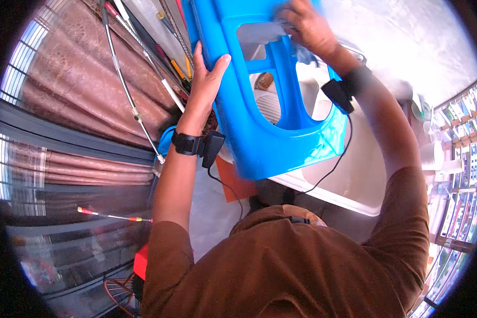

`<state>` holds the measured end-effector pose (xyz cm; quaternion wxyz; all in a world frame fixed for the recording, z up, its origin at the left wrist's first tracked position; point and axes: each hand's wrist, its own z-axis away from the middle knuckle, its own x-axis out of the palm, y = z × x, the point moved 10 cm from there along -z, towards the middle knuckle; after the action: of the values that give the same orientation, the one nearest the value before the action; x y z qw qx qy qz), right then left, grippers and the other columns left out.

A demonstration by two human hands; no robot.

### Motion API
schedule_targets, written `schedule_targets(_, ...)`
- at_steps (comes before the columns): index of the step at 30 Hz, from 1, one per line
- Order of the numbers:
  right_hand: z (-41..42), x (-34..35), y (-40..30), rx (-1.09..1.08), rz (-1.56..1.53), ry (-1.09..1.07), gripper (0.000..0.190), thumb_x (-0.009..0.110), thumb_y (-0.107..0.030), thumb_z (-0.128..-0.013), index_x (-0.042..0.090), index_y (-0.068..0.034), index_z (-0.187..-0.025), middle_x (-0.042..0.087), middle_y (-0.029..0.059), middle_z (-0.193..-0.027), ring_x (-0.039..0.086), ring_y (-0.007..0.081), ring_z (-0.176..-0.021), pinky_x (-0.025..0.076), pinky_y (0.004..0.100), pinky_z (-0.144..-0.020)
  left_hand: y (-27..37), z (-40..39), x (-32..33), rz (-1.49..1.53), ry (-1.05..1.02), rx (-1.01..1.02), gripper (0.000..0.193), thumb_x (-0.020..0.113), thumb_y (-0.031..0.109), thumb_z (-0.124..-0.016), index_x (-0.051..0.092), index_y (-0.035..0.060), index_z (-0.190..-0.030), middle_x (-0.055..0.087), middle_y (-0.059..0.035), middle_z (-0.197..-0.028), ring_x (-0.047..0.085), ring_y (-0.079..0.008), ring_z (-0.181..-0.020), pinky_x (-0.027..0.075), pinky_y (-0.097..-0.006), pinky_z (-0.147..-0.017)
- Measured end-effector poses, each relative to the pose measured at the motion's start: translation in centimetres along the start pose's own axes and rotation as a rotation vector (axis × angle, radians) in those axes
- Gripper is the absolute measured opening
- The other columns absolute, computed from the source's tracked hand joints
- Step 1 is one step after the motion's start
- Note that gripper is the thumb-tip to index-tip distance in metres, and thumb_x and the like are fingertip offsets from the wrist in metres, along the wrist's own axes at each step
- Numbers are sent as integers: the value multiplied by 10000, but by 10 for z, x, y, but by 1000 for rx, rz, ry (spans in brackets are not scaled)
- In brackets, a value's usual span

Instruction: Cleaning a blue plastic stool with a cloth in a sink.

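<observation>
A blue plastic stool (238,119) is held up tilted before me, over a white sink (342,171). My left hand (208,75) grips its left side, with the thumb lying on the plastic. At the stool's upper part is my right hand (308,30), blurred by motion, its fingers bent against the plastic. Whether anything is in those fingers is hidden. Through the stool's openings I see a ridged washboard surface (268,105) and a brown object (265,81), perhaps a brush. Each wrist wears a black strap with a small device and a cable.
Several mop or broom poles (121,79) lean at the left, by pinkish-brown curtains (79,71). A blue bucket-like container (167,139) stands below them. An orange-brown panel (232,183) is under the stool. White containers (431,155) line the right side. Something red (141,260) is at lower left.
</observation>
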<state>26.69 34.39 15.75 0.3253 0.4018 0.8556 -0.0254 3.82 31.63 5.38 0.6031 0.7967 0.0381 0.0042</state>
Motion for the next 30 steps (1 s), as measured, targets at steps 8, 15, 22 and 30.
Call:
schedule_targets(8,-20,44,-8,-96,-81,-57,198,671,-162,-766,675,-122,-959,575,68,-1042,588,293,-1005,556,412,-837,-25,-22,-4,-45,49,-81,987,763,351,-879,152,-22,-1559,445,-245,-1455,525,-288,-1266,465,-375,-1031)
schedule_targets(15,26,31,56,129,-56,-80,240,711,-181,-828,671,-135,-1061,582,98,-1092,575,340,-1040,524,449,-883,-30,-24,-6,-110,68,-69,894,718,345,-921,174,53,-1568,455,-179,-1440,508,-252,-1251,452,-373,-1028)
schedule_targets(22,14,40,45,131,-34,-39,163,665,-208,-853,670,-115,-987,536,108,-1007,568,334,-987,540,448,-832,-33,-25,-8,-70,73,-83,913,712,351,-924,144,53,-1574,442,-192,-1448,496,-271,-1271,448,-383,-1038)
schedule_targets(30,-61,55,-56,-162,-73,-1,137,657,-169,-766,688,-117,-889,538,74,-965,573,269,-943,552,389,-778,-40,-26,-10,-159,78,-119,942,712,350,-922,117,39,-1582,421,-200,-1466,486,-279,-1277,440,-381,-1049)
